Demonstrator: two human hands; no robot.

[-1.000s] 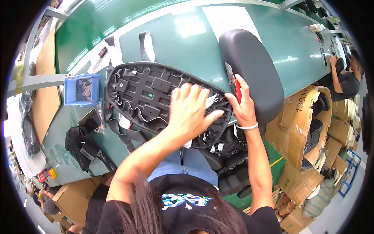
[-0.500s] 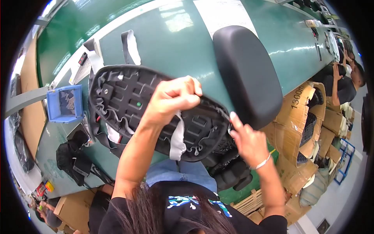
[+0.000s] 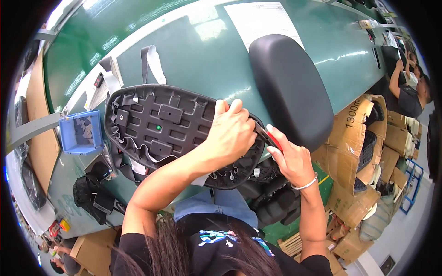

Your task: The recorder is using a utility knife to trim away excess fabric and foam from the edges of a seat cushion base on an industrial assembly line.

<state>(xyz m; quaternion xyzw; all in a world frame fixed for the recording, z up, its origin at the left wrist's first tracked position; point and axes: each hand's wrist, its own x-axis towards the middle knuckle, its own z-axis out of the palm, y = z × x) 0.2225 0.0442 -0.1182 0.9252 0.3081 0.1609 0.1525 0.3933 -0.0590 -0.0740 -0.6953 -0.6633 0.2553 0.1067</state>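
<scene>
An upturned black seat [image 3: 182,131] lies before me, its ribbed plastic base facing up and its cover edge gathered in folds round the rim. My left hand [image 3: 232,135] is closed over its right part; what the curled fingers hold is hidden. My right hand [image 3: 292,161] grips a slim red tool [image 3: 274,139] whose dark front end meets the seat's right rim, close to my left fingers. The tool's exact kind cannot be made out. A second black padded seat [image 3: 292,92] rests smooth side up, just beyond my right hand.
Left of the seat stand a blue bin [image 3: 82,133] of small grey pieces and a black mesh item [image 3: 87,193]. Grey and white straps [image 3: 154,64] lie behind it. A printed sheet [image 3: 264,20] is at the back. Cardboard boxes [image 3: 352,138] and a co-worker [image 3: 410,99] are to the right.
My left hand has moved right and down towards the seat's right rim. My right hand has turned, so the red tool now shows. The pale strap below my left hand is now mostly covered.
</scene>
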